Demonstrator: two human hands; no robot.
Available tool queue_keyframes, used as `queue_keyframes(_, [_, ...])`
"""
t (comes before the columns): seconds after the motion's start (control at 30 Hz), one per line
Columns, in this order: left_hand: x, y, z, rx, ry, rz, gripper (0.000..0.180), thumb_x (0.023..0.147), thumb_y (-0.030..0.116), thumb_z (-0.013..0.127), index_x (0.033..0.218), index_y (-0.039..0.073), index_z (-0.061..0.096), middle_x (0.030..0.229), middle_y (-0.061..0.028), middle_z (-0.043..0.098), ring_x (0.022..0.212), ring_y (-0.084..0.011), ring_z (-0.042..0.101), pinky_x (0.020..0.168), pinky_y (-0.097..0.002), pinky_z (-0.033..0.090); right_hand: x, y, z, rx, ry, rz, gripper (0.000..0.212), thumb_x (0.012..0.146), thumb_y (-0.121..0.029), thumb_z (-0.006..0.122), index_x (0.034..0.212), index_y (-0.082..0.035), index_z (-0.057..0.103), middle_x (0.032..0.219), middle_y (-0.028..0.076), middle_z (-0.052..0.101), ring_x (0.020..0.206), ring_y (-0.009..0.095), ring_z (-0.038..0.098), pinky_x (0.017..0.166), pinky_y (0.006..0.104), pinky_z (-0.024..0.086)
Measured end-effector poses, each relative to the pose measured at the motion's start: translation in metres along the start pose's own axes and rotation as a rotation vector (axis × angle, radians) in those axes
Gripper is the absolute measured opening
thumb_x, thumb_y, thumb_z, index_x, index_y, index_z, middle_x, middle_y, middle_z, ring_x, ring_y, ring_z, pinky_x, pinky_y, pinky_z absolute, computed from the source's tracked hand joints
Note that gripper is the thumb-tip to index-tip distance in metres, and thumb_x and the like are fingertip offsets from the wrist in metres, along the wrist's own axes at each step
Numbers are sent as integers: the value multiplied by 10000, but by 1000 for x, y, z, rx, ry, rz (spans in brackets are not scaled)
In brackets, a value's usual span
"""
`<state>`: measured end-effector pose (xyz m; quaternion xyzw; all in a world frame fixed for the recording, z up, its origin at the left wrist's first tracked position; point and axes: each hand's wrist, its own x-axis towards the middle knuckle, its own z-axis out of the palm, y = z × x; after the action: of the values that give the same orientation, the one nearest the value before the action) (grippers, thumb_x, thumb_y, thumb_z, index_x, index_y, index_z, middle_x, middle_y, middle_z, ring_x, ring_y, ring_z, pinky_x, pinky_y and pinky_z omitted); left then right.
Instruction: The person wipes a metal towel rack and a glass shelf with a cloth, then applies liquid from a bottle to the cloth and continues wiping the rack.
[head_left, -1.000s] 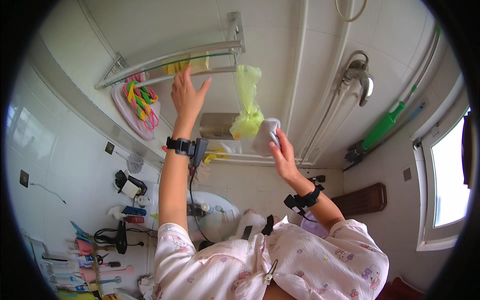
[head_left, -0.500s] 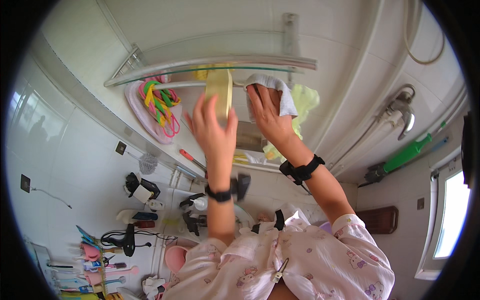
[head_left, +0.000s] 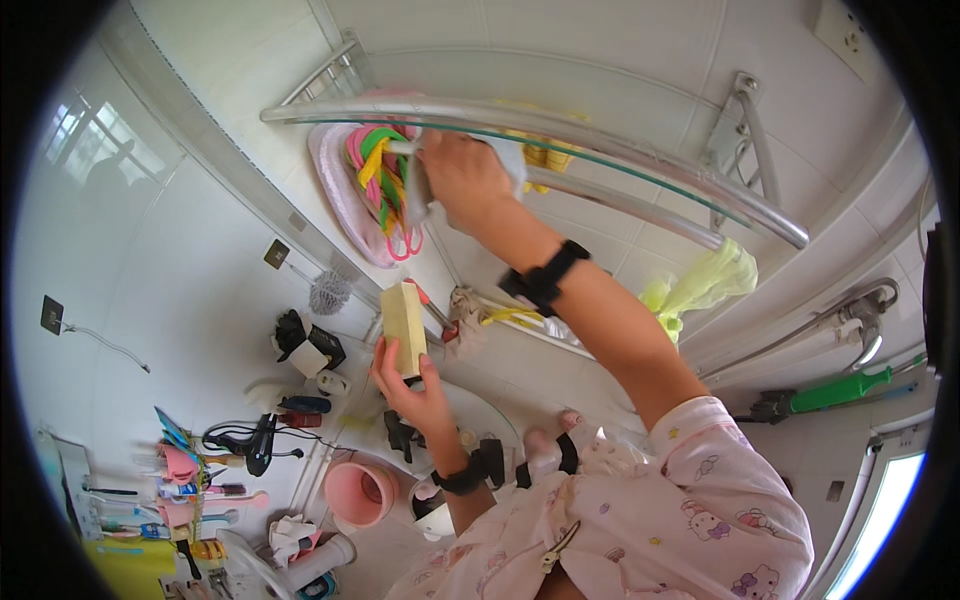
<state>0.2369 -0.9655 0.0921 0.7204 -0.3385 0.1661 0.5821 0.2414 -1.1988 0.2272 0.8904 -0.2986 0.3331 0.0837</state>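
My left hand [head_left: 405,392] is low and left of the rail, its fingers around the lower end of a pale yellow rectangular block [head_left: 402,325]. The block stands nearly upright; I cannot make out its exact kind. Under the glass shelf, my right hand [head_left: 468,185] presses a grey cloth [head_left: 511,165] around the metal towel rail [head_left: 620,203]. Just left of the cloth, a bundle of pink, green and yellow straps [head_left: 378,175] hangs from the rail. Behind it hangs a pale pink towel [head_left: 335,190].
The glass shelf [head_left: 600,160] with its metal bar runs above the rail. Yellow gloves [head_left: 545,160] hang behind it, and a light green mesh [head_left: 715,280] hangs at its right end. Below are a pink bucket [head_left: 345,495] and a hair dryer [head_left: 259,445]. A green-handled brush [head_left: 840,390] is at right.
My right hand has moved left along the rail with the grey cloth, up to the straps. My left hand has lowered the pale yellow block away from the rail. The view has shifted.
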Motion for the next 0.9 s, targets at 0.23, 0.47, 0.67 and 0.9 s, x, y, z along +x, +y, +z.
queue_keyframes(0.23, [-2, -8, 8, -20, 8, -89, 376, 785, 32, 596, 1155, 10, 531, 1251, -184, 494, 1135, -346, 485, 959, -423, 385, -34, 27, -31, -43, -60, -3, 193, 713, -50, 646, 884, -51, 557, 870, 113, 652, 800, 290, 664, 605, 375, 536])
queue_keyframes(0.47, [2, -20, -2, -17, 42, -71, 392, 783, 33, 600, 1169, 18, 530, 1259, -187, 491, 1151, -350, 483, 971, -429, 381, -16, 17, -23, -37, -94, 52, 130, 838, -163, 592, 892, -50, 553, 820, 108, 633, 791, 287, 656, 573, 385, 523])
queue_keyframes(0.67, [0, -19, -18, -5, 53, -89, 402, 781, 36, 600, 1177, 17, 530, 1262, -192, 492, 1147, -353, 486, 975, -432, 379, -10, 12, -10, -9, 3, -94, 205, 768, -78, 577, 972, -60, 577, 860, 94, 627, 811, 281, 647, 602, 384, 528])
queue_keyframes(0.9, [-5, -43, -21, 15, 106, -93, 371, 793, 21, 586, 1161, 8, 539, 1243, -185, 512, 1130, -339, 492, 966, -415, 382, -23, 19, -7, -92, 84, -53, 231, 745, -66, 604, 973, -92, 586, 845, 69, 619, 800, 248, 640, 619, 374, 533])
